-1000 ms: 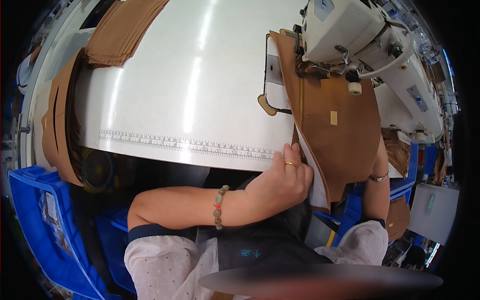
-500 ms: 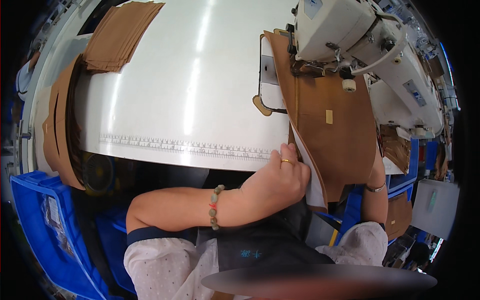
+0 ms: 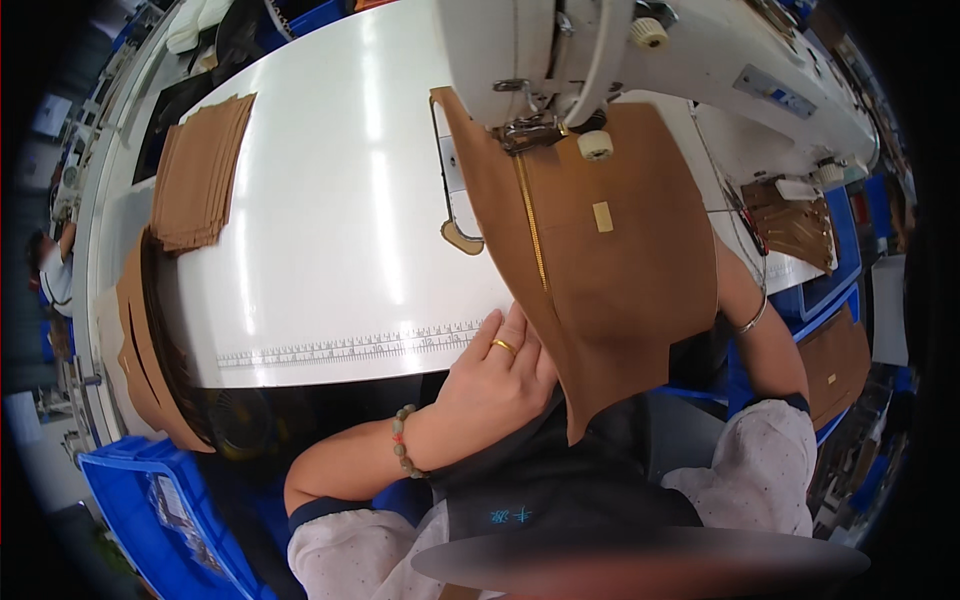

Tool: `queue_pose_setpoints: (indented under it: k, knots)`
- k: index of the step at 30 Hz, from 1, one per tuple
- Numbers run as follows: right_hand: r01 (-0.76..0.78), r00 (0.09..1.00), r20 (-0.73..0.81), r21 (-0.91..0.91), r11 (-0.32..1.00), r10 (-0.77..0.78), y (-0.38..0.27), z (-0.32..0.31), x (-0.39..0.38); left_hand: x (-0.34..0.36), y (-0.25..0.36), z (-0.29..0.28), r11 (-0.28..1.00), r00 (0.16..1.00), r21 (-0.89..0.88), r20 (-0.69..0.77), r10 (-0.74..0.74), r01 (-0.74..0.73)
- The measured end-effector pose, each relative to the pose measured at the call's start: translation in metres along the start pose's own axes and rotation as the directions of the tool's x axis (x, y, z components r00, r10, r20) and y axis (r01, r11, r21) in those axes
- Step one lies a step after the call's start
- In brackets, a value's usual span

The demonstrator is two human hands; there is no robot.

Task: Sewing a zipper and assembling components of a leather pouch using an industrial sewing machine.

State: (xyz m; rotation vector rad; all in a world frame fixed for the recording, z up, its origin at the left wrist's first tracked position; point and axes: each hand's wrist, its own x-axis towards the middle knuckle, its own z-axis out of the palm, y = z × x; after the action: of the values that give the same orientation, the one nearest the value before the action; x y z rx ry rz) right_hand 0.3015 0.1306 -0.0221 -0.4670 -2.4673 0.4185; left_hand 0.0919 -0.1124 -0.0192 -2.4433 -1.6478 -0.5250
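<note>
A brown leather-like panel (image 3: 630,290) lies under the head of a white sewing machine (image 3: 510,60). A gold-toothed zipper (image 3: 533,225) runs down it from the presser foot (image 3: 530,132), with a small tan tab (image 3: 602,217) to its right. The panel's near end hangs past the table edge. At its near left edge, my left hand (image 3: 495,372) is closed on the border, fingers together and thumb hidden behind the panel. My right hand (image 3: 735,285) reaches the panel's right edge, its fingers hidden underneath.
A white table (image 3: 330,230) carries a printed ruler (image 3: 350,350) along its front edge. Stacked brown pieces (image 3: 200,180) lie at the left, near curved brown panels (image 3: 150,350). Blue bins (image 3: 150,490) stand below left; brown strips (image 3: 790,225) lie at the right.
The whole view has shifted, putting the machine and panel further left. The panel's left edge is less folded back, exposing more zipper, and its pale underside no longer shows. My left hand stays at that edge.
</note>
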Motion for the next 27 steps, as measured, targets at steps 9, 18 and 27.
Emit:
queue_pose_setpoints:
  k: [9, 18, 27]
  knots:
    - [-0.143, 0.984, -0.154, -0.429, 0.892, 0.083, -0.004, -0.057, 0.020, -0.009, -0.001, 0.005, 0.997, 1.000, -0.071, 0.022, 0.012, -0.011]
    - [0.148, 0.955, 0.269, -0.076, 0.986, -0.123, -0.069, 0.038, 0.011, -0.024, -0.004, 0.011, 0.977, 1.000, -0.210, -0.010, -0.028, 0.026]
    - [0.154, 0.956, 0.264, -0.080, 0.985, -0.128, -0.070, 0.038, 0.008, -0.025, -0.026, -0.021, 0.989, 0.992, -0.074, 0.007, -0.127, 0.127]
